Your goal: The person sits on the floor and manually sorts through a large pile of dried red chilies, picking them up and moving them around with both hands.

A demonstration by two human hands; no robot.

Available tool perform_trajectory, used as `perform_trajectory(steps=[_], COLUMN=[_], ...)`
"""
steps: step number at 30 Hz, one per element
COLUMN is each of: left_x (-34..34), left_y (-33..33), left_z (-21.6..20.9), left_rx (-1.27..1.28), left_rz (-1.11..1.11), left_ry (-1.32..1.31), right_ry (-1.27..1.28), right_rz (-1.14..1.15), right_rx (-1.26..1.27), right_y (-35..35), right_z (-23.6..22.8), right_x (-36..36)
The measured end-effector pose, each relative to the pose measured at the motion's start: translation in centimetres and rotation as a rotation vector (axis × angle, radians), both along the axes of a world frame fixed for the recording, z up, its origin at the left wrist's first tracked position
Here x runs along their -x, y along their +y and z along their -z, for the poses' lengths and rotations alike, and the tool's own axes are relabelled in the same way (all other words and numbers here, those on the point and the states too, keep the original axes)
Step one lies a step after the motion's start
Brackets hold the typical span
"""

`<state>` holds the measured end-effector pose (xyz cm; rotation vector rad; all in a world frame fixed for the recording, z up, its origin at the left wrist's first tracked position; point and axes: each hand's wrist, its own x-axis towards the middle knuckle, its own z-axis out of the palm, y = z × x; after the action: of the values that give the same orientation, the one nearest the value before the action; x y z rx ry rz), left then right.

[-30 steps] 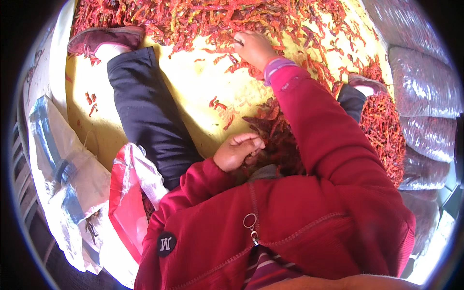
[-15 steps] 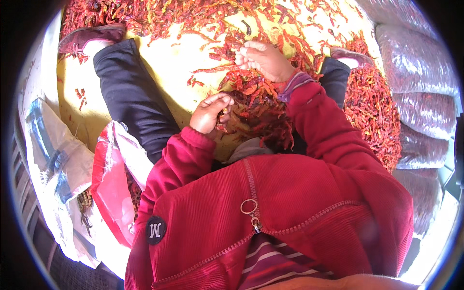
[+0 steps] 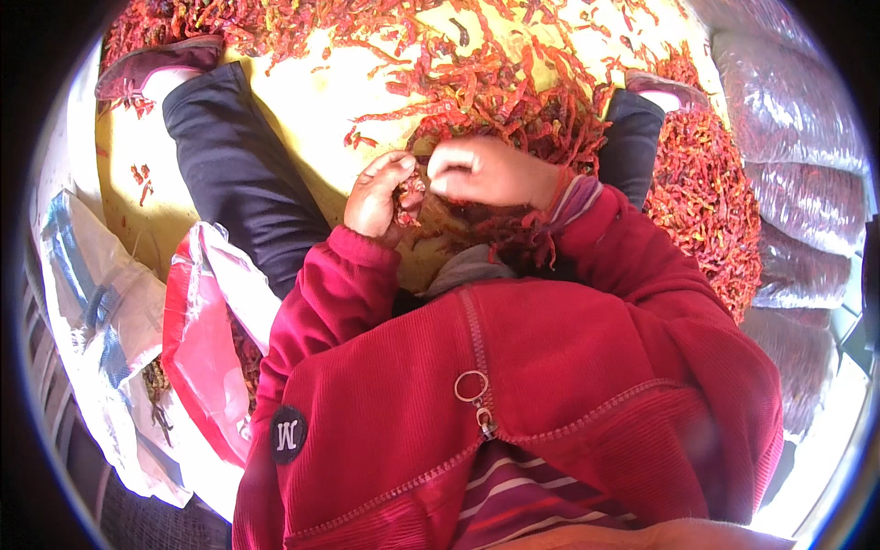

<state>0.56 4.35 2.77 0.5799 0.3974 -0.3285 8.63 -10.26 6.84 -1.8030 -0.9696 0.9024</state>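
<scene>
Dried red chili peppers (image 3: 513, 105) lie in a loose pile between my legs, on a yellow surface. My left hand (image 3: 373, 196) is closed around a small bunch of dried chilies (image 3: 409, 199), whose ends poke out beside the fingers. Just to its right, my right hand (image 3: 495, 172) is curled close to the left fingertips, above the near part of the pile. Its fingertips point down and away, so whatever they may grip is hidden.
Open sacks stand at the left, one white with blue (image 3: 92, 293) and one red and white (image 3: 197, 339), with darker chilies inside. A large chili heap (image 3: 701, 211) lies at the right beside stacked clear plastic bags (image 3: 788, 119). More chilies spread at the far side.
My right hand has come back toward me from the far part of the pile and is now next to my left hand. The left hand has shifted slightly left and nearer the pile's edge.
</scene>
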Motion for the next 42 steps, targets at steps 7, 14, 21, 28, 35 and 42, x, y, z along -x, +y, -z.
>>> perform_trajectory(steps=[7,14,21,28,35,42], left_x=[0.0,0.2,1.3,1.5,1.1,0.9], left_y=[-0.3,-0.8,-1.4,-1.6,-1.7,-1.7], left_z=[0.6,0.5,1.8,1.2,1.5,1.3], left_rx=[0.136,0.15,0.058,-0.041,-0.012,-0.014], left_rz=[0.052,0.076,0.225,0.296,0.284,0.258], left_ry=[0.016,-0.062,-0.106,-0.096,-0.068,-0.032], right_ry=[-0.916,-0.838,-0.826,-0.814,-0.918,-0.716], right_rz=[0.169,0.062,0.184,0.306,0.197,0.189], right_rx=[0.331,0.417,0.354,0.232,0.612,0.803], right_y=[-1.1,-3.5,-8.2,-6.2,-3.7,-2.6], right_z=[4.7,4.4,4.1,3.7,6.6,6.1], right_x=[-6.2,-0.3,-1.1,-2.1,-3.5,-4.0])
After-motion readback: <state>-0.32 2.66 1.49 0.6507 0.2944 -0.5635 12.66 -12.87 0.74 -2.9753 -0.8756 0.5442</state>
